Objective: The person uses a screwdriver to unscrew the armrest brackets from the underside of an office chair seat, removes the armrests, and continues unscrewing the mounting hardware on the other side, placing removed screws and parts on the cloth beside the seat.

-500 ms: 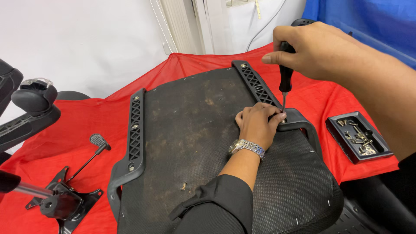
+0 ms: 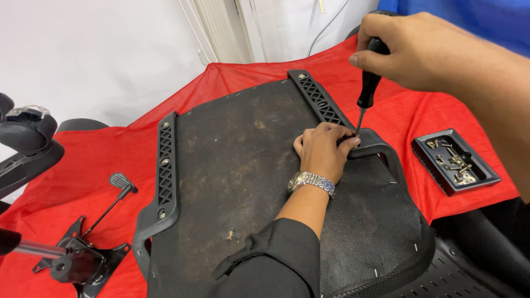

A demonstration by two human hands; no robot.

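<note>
An upturned black office-chair seat with a dusty fabric underside (image 2: 237, 165) lies across the middle of a table draped in a crinkled red cloth (image 2: 99, 160). Black latticed plastic brackets run along the seat's two long sides, the left bracket (image 2: 164, 165) bending down at the near end, the right bracket (image 2: 317, 99) reaching toward the far edge of the table.

The person's right hand (image 2: 419, 49) is closed around the black handle of a slim screwdriver (image 2: 367, 91), held almost upright, its metal tip coming down at the near end of the right bracket. The left hand (image 2: 323, 149), with a silver metal wristwatch (image 2: 311, 181) above a dark sleeve, rests on the seat with its fingers curled around the spot where the tip lands, touching the black curved armrest loop (image 2: 381, 152) there; whether it pinches a screw I cannot tell.

Near the right edge of the table sits a small black rectangular tray of silvery screws and fittings (image 2: 455, 163). At the near left corner lies a black metal chair tilt mechanism with a long paddle lever (image 2: 83, 254). Off the left edge, a black padded armrest (image 2: 25, 138) juts in.
</note>
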